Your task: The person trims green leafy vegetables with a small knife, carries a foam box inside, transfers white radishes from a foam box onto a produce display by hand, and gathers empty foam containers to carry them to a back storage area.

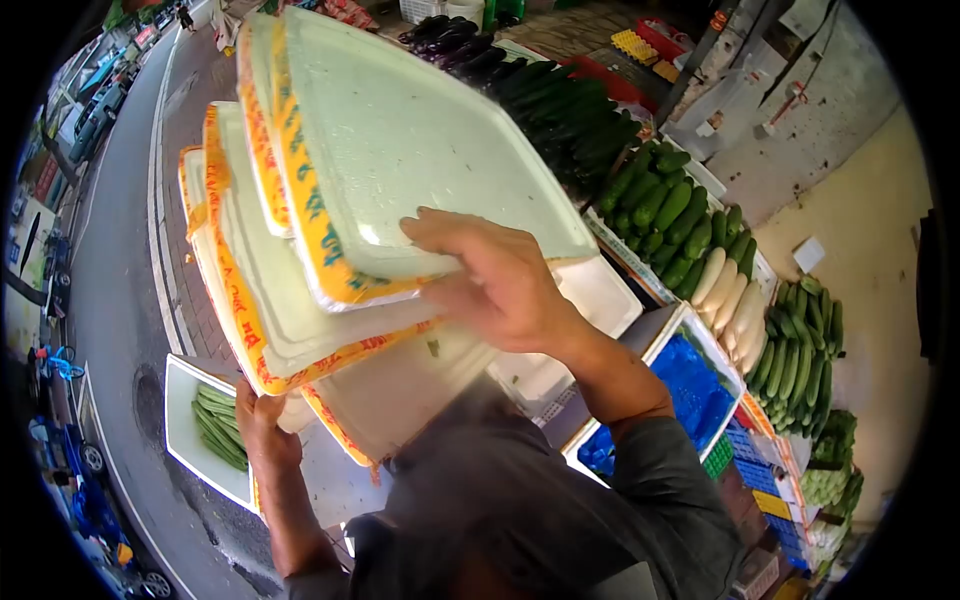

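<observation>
Several white foam box lids, edged with printed yellow tape, lie in a loose, uneven stack in front of me. My right hand (490, 275) grips the near corner of the top lid (400, 140), one finger lying over its wet surface; part of this hand is blurred. The top lid is tilted up. Lower down, my left hand (268, 430) holds the near corner of a lower lid (330, 345) from beneath, its fingers partly hidden. Beside that hand stands a white foam box (180, 415) with long green beans (220, 425) in it.
On the right are a box lined with blue plastic (690, 385), cucumbers (660, 215), white radishes (730, 300) and long green gourds (800, 345). Eggplants (450, 45) lie at the back. A road (110, 230) with parked vehicles runs along the left.
</observation>
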### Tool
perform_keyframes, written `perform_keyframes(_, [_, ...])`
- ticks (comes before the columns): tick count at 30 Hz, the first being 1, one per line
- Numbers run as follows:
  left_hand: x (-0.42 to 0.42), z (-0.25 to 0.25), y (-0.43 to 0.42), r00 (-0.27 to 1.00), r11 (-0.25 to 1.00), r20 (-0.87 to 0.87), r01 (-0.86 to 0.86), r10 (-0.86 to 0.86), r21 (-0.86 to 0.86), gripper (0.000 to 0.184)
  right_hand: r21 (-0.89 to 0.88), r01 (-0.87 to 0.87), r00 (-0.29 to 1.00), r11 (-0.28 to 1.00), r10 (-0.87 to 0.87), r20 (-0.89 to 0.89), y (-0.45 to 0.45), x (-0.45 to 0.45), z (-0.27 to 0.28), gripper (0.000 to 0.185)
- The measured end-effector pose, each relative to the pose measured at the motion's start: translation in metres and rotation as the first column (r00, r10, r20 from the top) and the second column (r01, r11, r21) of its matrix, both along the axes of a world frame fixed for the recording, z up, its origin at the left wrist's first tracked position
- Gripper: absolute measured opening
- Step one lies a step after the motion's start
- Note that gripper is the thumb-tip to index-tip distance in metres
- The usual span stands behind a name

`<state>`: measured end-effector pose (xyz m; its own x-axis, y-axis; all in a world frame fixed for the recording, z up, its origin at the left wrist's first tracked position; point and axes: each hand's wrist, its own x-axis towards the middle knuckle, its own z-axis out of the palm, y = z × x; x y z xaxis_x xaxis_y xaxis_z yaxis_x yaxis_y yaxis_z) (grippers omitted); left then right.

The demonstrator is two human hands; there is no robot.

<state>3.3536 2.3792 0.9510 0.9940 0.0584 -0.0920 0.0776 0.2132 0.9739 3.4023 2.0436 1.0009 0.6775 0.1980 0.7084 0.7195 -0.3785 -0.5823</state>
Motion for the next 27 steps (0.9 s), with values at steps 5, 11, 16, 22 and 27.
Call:
perform_keyframes(5, [-0.041,0.018,-0.026,0.994,0.978,-0.096,0.062,-0.044,0.201,0.059,0.126,0.091,0.96,0.988,-0.053,-0.275,-0.032,-0.069,-0.019,0.034])
perform_keyframes(11, [-0.084,0.057,-0.079,0.998,0.945,-0.059,0.031,-0.013,0.326,0.048,0.33,0.165,0.964,0.93,-0.08,-0.255,-0.066,-0.132,-0.044,0.031])
perform_keyframes(16, [-0.103,0.084,-0.095,0.985,0.872,-0.125,0.16,-0.115,0.462,0.053,0.441,0.247,0.96,0.863,-0.156,-0.234,-0.087,-0.171,-0.056,0.028])
perform_keyframes(22, [-0.108,0.129,-0.094,0.966,0.834,-0.162,0.255,-0.201,0.488,0.056,0.567,0.287,0.958,0.772,-0.226,-0.177,-0.083,-0.197,-0.059,0.024])
perform_keyframes(27, [-0.092,0.149,-0.101,0.959,0.853,-0.19,0.275,-0.21,0.444,0.052,0.571,0.297,0.953,0.766,-0.199,-0.229,-0.08,-0.201,-0.045,0.027])
